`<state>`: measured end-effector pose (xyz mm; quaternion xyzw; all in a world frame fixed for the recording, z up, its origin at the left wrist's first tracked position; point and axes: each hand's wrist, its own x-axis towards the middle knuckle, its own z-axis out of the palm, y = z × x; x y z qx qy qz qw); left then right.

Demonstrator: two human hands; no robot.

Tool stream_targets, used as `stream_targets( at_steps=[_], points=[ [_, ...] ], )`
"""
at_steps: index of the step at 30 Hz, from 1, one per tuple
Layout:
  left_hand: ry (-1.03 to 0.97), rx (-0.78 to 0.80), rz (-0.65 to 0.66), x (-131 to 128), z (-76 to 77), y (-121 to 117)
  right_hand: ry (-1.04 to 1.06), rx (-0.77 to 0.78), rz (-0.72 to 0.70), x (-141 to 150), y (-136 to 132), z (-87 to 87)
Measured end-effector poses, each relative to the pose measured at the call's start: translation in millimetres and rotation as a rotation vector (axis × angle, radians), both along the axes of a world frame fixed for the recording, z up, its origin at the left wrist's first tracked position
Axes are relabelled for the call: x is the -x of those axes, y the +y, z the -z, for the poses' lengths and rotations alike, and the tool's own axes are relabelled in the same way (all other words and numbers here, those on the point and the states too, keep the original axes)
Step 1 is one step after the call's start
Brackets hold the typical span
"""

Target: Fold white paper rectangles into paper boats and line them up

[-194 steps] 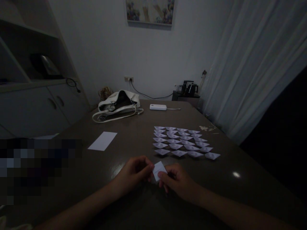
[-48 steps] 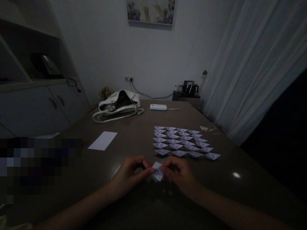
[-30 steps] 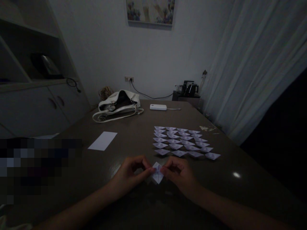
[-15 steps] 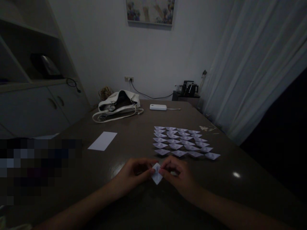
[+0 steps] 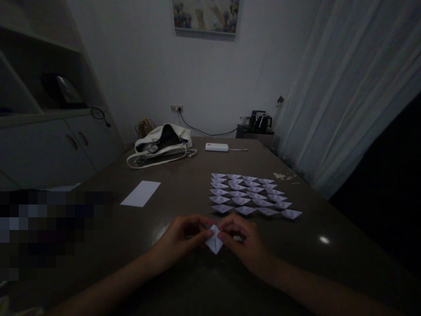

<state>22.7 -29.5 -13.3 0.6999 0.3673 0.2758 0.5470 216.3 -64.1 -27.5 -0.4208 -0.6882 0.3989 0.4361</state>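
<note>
A small folded paper point(image 5: 215, 244), diamond-shaped with a crease down its middle, is held between my two hands above the near part of the table. My left hand point(image 5: 187, 235) pinches its left side between thumb and fingers. On the opposite side, my right hand point(image 5: 241, 237) grips it the same way. Beyond my right hand, several white paper boats point(image 5: 246, 210) stand in neat rows. To the left, past my left hand, lies a flat white sheet of paper point(image 5: 140, 194).
The dark table point(image 5: 184, 184) also bears a white handbag point(image 5: 161, 147) at the back left and a white power bank point(image 5: 216, 147) with a short cable. Behind it, a black kettle point(image 5: 262, 122) stands on a low cabinet. A sheer curtain point(image 5: 315, 101) hangs at the right.
Both hands stay in nearly the same place. The folded paper's upper part has shifted slightly between my fingers, and its middle slit looks narrower.
</note>
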Motion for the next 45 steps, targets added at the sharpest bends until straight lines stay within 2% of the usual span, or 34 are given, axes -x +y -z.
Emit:
stream_targets(
  at_steps=[16,24,33,45],
  points=[
    [0.023,-0.026,0.009,-0.3,-1.1,-2.1,-0.004,0.000,0.009,0.8,-1.7,-0.4],
    [0.003,-0.048,0.020,0.0,5.1,-1.7,0.008,-0.026,-0.004,1.0,0.7,4.5],
    [0.035,-0.061,0.013,-1.4,-1.7,-3.7,-0.010,-0.025,-0.021,0.9,-0.2,2.6],
    [0.019,-0.014,0.011,-1.3,-1.7,-3.3,-0.024,-0.044,-0.016,0.7,-1.5,2.9]
  ],
)
